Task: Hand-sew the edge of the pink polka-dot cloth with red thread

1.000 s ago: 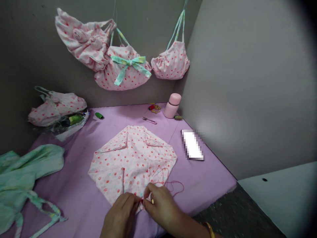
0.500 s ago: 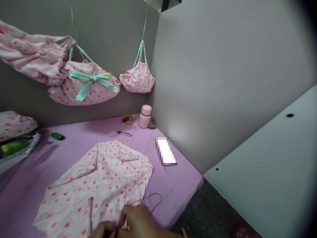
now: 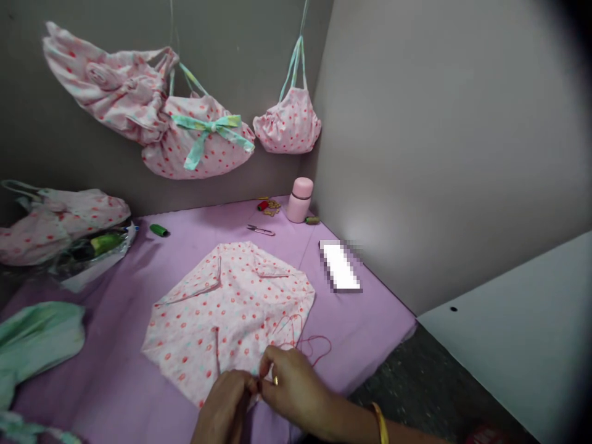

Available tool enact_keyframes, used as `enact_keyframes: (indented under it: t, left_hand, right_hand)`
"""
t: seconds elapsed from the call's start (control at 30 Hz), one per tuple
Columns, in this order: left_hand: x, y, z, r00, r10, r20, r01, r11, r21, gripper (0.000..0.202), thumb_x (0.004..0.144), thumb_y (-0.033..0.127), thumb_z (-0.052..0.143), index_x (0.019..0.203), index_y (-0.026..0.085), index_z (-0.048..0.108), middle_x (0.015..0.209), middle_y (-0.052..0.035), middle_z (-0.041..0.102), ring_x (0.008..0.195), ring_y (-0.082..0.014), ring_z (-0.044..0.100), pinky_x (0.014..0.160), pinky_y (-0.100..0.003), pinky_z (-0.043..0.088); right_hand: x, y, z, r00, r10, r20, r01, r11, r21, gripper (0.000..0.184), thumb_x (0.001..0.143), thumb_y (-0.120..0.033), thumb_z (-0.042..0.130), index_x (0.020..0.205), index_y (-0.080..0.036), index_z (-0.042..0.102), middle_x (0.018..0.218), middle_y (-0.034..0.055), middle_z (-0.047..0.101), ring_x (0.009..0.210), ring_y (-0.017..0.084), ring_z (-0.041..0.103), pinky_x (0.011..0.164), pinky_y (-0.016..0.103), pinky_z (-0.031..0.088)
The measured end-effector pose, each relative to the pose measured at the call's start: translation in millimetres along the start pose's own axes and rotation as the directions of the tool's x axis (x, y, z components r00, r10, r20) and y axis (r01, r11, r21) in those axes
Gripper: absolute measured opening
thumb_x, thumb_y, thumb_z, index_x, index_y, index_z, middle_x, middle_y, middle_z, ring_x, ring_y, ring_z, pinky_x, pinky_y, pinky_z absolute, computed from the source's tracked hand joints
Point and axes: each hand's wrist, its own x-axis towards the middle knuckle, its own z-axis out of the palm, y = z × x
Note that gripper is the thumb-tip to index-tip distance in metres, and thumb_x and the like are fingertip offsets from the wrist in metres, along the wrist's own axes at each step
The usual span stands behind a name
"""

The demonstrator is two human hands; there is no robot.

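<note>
A pale pink fabric piece with red dots (image 3: 235, 296) lies spread on the purple-covered table (image 3: 370, 333), with slits or folded flaps along its sides. At its near edge, my left hand (image 3: 226, 398) is closed, pinching the cloth. Against it, fingertips together at the same edge, is my right hand (image 3: 298, 385), wearing a ring and a gold bangle. What its pinch holds is hidden. Loops of red thread (image 3: 324, 338) run over the cloth and table just beyond my right hand.
Thread snips (image 3: 261, 230), a green spool (image 3: 160, 230), a red spool (image 3: 263, 206) and a pink flask (image 3: 300, 200) stand or lie behind. A phone-like blurred object (image 3: 340, 265) is on the right. Dotted bags (image 3: 198, 145) hang above; green cloth (image 3: 41, 336) lies left.
The view has shifted left and down, so more of both hands and the green cloth show. My hands stay together at the fabric's near edge.
</note>
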Motion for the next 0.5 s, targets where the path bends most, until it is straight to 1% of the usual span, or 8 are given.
enact_keyframes:
  t: [0.1,0.2,0.3,0.37,0.43,0.5]
  left_hand:
    - [-4,-2,0.1,0.999,-0.018,0.027,0.018,1.0,0.015,0.021,0.089,0.026,0.038,0.074,0.024,0.052,0.07,0.0027,0.059,0.065,-0.0115,0.056,0.06,-0.019,0.046]
    - [-7,-6,-0.4,0.998,-0.035,0.057,0.036,0.999,-0.004,0.023,0.091,0.026,0.034,0.074,0.024,0.049,0.07,0.003,0.057,0.064,-0.0116,0.055,0.06,-0.02,0.045]
    - [-8,-11,-1.2,0.998,-0.021,0.066,0.022,1.0,-0.017,0.024,0.092,0.026,0.031,0.073,0.024,0.047,0.07,0.0033,0.056,0.064,-0.0116,0.054,0.061,-0.021,0.045]
    - [-8,-14,-2.3,0.997,-0.016,0.071,0.015,1.0,0.002,0.02,0.091,0.026,0.034,0.078,0.025,0.049,0.074,0.0032,0.058,0.068,-0.0115,0.056,0.063,-0.021,0.047]
    - [-7,-16,-4.4,0.997,0.01,0.074,-0.014,0.999,0.047,0.015,0.091,0.026,0.038,0.087,0.027,0.052,0.079,0.0026,0.061,0.072,-0.0115,0.059,0.066,-0.021,0.049]
    - [-6,-16,-7.8,0.994,0.075,0.084,-0.085,0.989,0.121,0.014,0.09,0.027,0.04,0.098,0.028,0.052,0.085,0.0012,0.064,0.076,-0.012,0.061,0.068,-0.021,0.051]
  right_hand:
    - [0,-2,0,1.0,-0.005,-0.011,0.005,1.0,0.005,0.01,0.068,-0.016,0.056,0.076,-0.02,0.061,0.058,-0.0028,0.059,0.053,0.01,0.052,0.047,0.018,0.027]
    - [0,-3,0,1.0,-0.021,-0.015,0.021,1.0,0.006,0.01,0.068,-0.014,0.055,0.075,-0.02,0.061,0.06,-0.0026,0.06,0.054,0.01,0.052,0.048,0.018,0.027]
    - [1,-2,-1,1.0,-0.018,-0.007,0.018,1.0,0.013,0.012,0.067,-0.013,0.055,0.076,-0.02,0.061,0.061,-0.0026,0.06,0.055,0.01,0.053,0.048,0.018,0.028]
    - [1,-2,-1,1.0,-0.013,-0.002,0.013,1.0,0.018,0.013,0.067,-0.012,0.055,0.076,-0.02,0.061,0.061,-0.0025,0.06,0.056,0.01,0.053,0.049,0.017,0.028]
    - [1,-1,-1,1.0,-0.013,0.005,0.013,1.0,0.022,0.014,0.066,-0.012,0.055,0.077,-0.02,0.061,0.061,-0.0028,0.06,0.056,0.01,0.052,0.049,0.017,0.028]
    - [0,-1,-1,1.0,-0.013,0.011,0.013,1.0,0.025,0.016,0.066,-0.013,0.055,0.078,-0.02,0.061,0.059,-0.0033,0.059,0.054,0.01,0.052,0.048,0.017,0.028]
